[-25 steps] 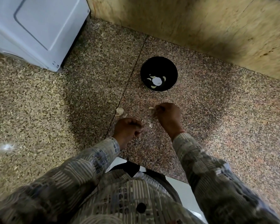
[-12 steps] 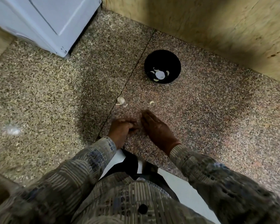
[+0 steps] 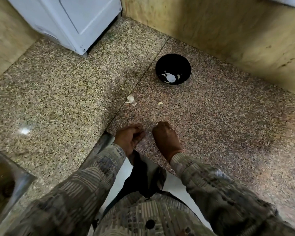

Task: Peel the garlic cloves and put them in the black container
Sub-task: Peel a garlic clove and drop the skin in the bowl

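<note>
Curled left hand (image 3: 129,136), curled right hand (image 3: 165,136) — black container (image 3: 173,63) well beyond.

Dim, diffuse light. A broad, soft-edged shadow of the person darkens the speckled polished stone surface (image 3: 228,116) from the near edge toward the round black bowl (image 3: 162,65), whose dark interior shows almost no detail. One small white glare spot (image 3: 25,131) lies at left. The left hand (image 3: 129,136) and right hand (image 3: 165,135) are underexposed, and finger detail is lost. Wide-angle distortion tilts the white appliance panel (image 3: 75,23) and yellowish wall (image 3: 228,31) outward. The patterned sleeves (image 3: 83,193) at the bottom edge are soft and smeared.
</note>
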`<state>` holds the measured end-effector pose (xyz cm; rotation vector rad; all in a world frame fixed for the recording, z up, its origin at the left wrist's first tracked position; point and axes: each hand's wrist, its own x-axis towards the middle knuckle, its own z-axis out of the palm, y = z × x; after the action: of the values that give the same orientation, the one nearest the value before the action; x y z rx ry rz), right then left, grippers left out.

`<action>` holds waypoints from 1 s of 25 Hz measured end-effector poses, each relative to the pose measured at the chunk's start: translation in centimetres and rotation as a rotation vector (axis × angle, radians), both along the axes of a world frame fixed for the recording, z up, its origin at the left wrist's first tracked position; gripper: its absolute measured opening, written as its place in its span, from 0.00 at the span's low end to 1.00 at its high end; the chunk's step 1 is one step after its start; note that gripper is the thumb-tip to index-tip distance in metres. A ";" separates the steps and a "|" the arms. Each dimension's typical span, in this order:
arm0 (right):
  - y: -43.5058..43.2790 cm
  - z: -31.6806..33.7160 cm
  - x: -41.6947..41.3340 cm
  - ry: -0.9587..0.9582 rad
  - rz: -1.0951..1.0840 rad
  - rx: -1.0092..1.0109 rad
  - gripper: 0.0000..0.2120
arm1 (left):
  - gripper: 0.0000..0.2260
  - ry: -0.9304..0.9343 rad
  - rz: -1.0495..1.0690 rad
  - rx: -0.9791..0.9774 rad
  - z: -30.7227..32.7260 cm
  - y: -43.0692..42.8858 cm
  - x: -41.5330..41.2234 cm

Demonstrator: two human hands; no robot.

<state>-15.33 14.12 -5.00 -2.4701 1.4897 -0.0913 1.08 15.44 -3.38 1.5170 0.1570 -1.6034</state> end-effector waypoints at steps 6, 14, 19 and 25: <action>-0.6 2.0 -0.3 -1.056 -0.952 0.980 0.11 | 0.07 0.063 0.144 -0.091 2.0 2.2 -0.2; 3.7 10.6 4.1 -1.507 -0.770 1.373 0.10 | 0.09 0.138 0.390 -0.294 7.9 8.7 3.2; 7.4 15.1 9.1 -1.442 -0.553 1.449 0.10 | 0.09 0.147 0.513 -0.387 12.0 15.9 7.0; 18.5 17.4 16.5 -1.245 -0.305 1.571 0.09 | 0.07 0.045 0.747 -0.469 14.7 30.5 11.5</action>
<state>1.12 32.58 12.35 -0.5888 0.6924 -0.2881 12.58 45.96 11.33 0.8988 0.3061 -0.9766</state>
